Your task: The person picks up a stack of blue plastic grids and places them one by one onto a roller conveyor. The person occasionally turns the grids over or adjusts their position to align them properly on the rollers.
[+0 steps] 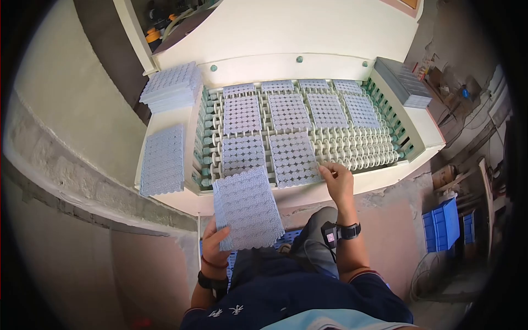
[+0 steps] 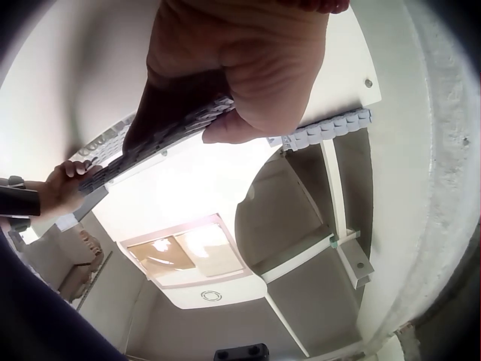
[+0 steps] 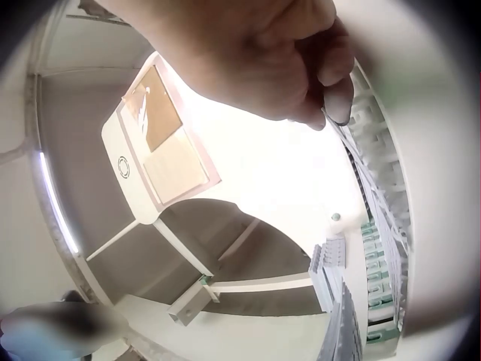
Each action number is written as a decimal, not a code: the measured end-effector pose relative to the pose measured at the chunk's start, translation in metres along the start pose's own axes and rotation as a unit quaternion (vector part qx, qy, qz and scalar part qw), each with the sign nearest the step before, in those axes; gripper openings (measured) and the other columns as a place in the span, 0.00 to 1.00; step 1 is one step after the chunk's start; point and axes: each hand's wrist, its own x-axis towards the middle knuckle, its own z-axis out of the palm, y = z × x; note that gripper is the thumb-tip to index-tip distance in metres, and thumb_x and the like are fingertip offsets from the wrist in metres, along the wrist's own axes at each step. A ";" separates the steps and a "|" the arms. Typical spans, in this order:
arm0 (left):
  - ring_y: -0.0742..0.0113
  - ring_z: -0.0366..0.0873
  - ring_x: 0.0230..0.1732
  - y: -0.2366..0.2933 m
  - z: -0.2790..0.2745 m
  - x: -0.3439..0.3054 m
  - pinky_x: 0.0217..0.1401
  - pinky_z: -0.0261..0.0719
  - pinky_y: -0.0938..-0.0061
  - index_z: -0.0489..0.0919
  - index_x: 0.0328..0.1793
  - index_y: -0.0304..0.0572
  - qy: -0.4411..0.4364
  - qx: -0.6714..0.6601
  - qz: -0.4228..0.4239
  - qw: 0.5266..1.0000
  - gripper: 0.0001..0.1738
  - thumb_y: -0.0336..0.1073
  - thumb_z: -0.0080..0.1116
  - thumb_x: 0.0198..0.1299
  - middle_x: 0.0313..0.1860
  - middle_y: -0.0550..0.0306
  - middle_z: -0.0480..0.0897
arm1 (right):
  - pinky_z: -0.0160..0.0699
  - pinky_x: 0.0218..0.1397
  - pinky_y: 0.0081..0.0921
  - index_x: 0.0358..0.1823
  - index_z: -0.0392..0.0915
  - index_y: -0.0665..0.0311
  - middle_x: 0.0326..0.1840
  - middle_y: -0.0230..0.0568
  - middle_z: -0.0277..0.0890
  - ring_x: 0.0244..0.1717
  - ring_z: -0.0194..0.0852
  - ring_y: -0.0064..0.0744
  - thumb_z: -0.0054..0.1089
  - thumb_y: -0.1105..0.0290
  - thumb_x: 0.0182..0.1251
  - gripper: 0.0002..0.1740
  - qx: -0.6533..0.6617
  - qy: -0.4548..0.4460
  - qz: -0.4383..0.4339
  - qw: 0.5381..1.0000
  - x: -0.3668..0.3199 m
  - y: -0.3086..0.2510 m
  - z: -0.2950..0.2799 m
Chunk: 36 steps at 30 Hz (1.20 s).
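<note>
Sheet stack point(image 1: 247, 206) in left hand point(image 1: 213, 246), sheets point(image 1: 294, 158) on rollers point(image 1: 363, 148), concrete floor point(image 1: 396, 231)

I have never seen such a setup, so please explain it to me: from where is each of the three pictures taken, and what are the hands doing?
There is no robot here. A person works with bare hands at a cream machine that has a bed of white rollers. The wide picture comes from a camera on the head, looking down. The other two come from cameras on the wrists, each looking past its own hand. Blue-grey patterned sheets lie in rows on the rollers, and spare piles rest on the left ledge. The left hand holds a stack of sheets. The right hand pinches the corner of the front sheet.
</note>
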 end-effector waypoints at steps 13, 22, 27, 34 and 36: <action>0.53 0.70 0.60 -0.017 0.028 0.020 0.62 0.68 0.63 0.59 0.67 0.27 0.004 0.046 0.000 0.999 0.30 0.29 0.48 0.57 0.60 0.43 0.71 | 0.69 0.17 0.12 0.36 0.80 0.71 0.24 0.31 0.76 0.18 0.69 0.15 0.63 0.68 0.61 0.11 0.318 -0.233 0.256 0.883 -0.027 -0.029 -0.018; 0.51 0.72 0.58 -0.017 0.012 0.017 0.60 0.71 0.59 0.60 0.66 0.28 -0.008 0.002 -0.010 1.000 0.29 0.27 0.51 0.57 0.59 0.41 0.71 | 0.66 0.18 0.22 0.28 0.81 0.74 0.17 0.35 0.74 0.17 0.69 0.22 0.64 0.66 0.54 0.14 -0.027 -0.070 0.133 0.988 0.071 0.070 -0.079; 0.50 0.72 0.57 -0.011 0.002 0.005 0.60 0.71 0.59 0.61 0.66 0.28 0.025 0.001 -0.006 1.000 0.29 0.27 0.51 0.57 0.58 0.41 0.72 | 0.66 0.24 0.22 0.29 0.82 0.73 0.18 0.35 0.74 0.21 0.69 0.21 0.64 0.66 0.52 0.13 0.002 -0.028 0.194 0.981 0.095 0.097 -0.130; 0.50 0.73 0.57 -0.015 -0.003 0.006 0.59 0.72 0.59 0.61 0.66 0.27 0.012 -0.011 0.002 1.000 0.30 0.27 0.52 0.56 0.58 0.40 0.72 | 0.73 0.31 0.26 0.34 0.83 0.70 0.23 0.42 0.80 0.25 0.77 0.28 0.66 0.65 0.50 0.14 -0.126 0.043 0.154 0.979 0.096 0.140 -0.172; 0.50 0.73 0.57 -0.020 -0.004 0.008 0.59 0.72 0.59 0.60 0.66 0.26 0.001 -0.018 -0.002 1.000 0.30 0.27 0.52 0.56 0.58 0.40 0.72 | 0.75 0.35 0.29 0.34 0.83 0.68 0.25 0.45 0.80 0.29 0.80 0.34 0.67 0.62 0.48 0.16 -0.148 0.059 0.126 0.979 0.092 0.125 -0.159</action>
